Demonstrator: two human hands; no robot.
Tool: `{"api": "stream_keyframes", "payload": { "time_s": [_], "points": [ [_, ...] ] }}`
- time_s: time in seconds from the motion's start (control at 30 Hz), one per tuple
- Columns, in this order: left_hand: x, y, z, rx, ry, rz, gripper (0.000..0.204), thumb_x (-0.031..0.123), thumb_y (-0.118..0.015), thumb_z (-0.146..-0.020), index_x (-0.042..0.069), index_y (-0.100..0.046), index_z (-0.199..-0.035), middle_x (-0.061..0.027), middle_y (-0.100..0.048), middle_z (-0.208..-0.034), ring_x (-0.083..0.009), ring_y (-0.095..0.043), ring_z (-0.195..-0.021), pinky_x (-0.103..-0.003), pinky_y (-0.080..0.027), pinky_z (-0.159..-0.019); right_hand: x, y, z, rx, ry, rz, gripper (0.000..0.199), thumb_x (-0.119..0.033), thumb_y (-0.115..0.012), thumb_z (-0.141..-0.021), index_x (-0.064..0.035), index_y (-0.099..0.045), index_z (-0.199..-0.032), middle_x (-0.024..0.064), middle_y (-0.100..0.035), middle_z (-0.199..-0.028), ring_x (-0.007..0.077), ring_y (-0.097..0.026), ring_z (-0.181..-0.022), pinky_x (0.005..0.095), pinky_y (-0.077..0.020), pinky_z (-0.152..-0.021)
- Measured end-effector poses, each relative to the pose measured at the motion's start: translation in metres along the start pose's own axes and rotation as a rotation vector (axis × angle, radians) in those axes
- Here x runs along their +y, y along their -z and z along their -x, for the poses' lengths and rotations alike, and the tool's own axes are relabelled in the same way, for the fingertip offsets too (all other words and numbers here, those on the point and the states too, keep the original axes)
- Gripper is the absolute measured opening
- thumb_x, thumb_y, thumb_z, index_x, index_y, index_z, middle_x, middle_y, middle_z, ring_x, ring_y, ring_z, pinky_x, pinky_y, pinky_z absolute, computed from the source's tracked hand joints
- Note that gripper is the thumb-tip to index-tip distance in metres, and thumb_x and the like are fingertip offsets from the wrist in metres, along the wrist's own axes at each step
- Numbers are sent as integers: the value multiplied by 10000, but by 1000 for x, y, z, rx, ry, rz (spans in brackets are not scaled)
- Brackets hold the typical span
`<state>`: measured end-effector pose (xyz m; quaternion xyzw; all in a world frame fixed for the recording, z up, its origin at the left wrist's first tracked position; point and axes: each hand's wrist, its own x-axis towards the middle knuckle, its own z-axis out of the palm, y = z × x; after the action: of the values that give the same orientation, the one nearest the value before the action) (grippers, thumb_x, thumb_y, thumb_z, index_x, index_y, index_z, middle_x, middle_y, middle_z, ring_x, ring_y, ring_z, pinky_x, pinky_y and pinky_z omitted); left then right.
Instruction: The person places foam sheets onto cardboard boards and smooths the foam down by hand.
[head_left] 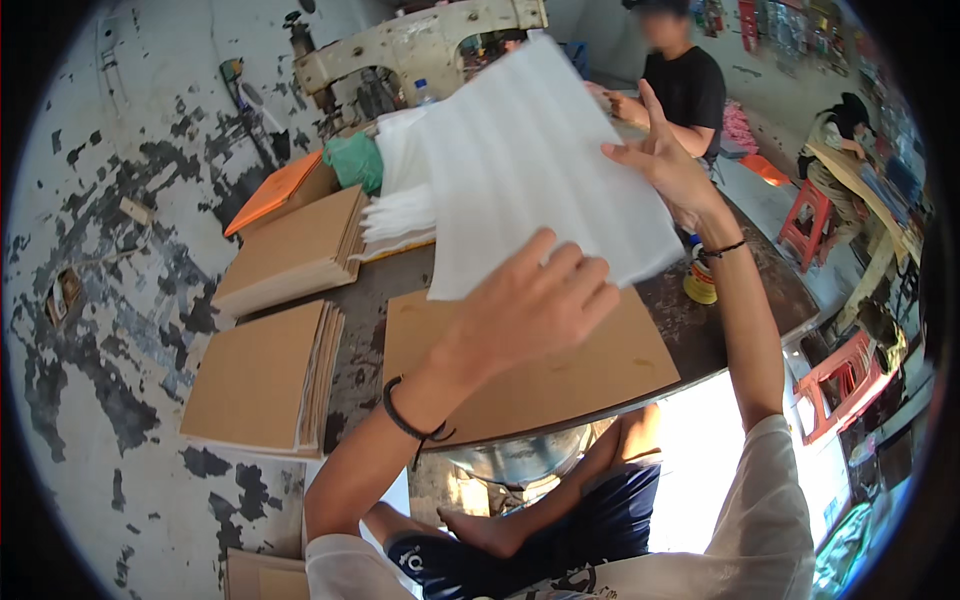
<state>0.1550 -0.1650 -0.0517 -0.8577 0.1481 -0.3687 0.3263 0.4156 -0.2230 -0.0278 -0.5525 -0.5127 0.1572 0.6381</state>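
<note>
A white, faintly ribbed sheet of thin packing foam (530, 150) stands tilted up in front of me, above the table. My left hand (535, 305) is at its lower edge with the fingers curled over; the fingertips are hidden behind the hand. Along the sheet's right edge is my right hand (668, 165), thumb and index finger spread apart, the thumb over the sheet; its other fingers are partly hidden. Below both hands, a flat brown cardboard sheet (590, 370) lies on the dark table (360, 330).
Left of it are stacks of brown cardboard (250, 375), another cardboard stack (290, 240), an orange folder-like piece (278, 190), a green plastic bag (354, 162) and piled white foam sheets (400, 215). A yellow-labelled container (700, 285) stands right. A person in black (685, 85) works opposite; a sewing-machine-like metal machine (420, 45) is behind.
</note>
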Motion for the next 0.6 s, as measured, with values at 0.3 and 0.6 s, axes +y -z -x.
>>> {"api": "stream_keyframes", "payload": {
  "time_s": [0.3,0.6],
  "points": [
    [70,74,48,-198,60,250,106,224,-695,-844,141,-657,-898,0,-580,-929,-171,-602,-887,-372,-471,-764,6,-22,5,-120,399,211,1092,-77,-817,-853,-64,-69,-1649,110,-182,-1698,215,-177,-1558,387,-207,-1243],
    [-53,83,41,-14,819,143,452,320,-788,-890,-3,-665,-1181,-114,-685,-1079,-277,-654,-906,-377,-514,-772,-15,-48,33,-459,498,147,1231,-229,-902,-756,-25,-74,-1644,152,-105,-1716,256,-164,-1566,389,-163,-1246]
  ]
}}
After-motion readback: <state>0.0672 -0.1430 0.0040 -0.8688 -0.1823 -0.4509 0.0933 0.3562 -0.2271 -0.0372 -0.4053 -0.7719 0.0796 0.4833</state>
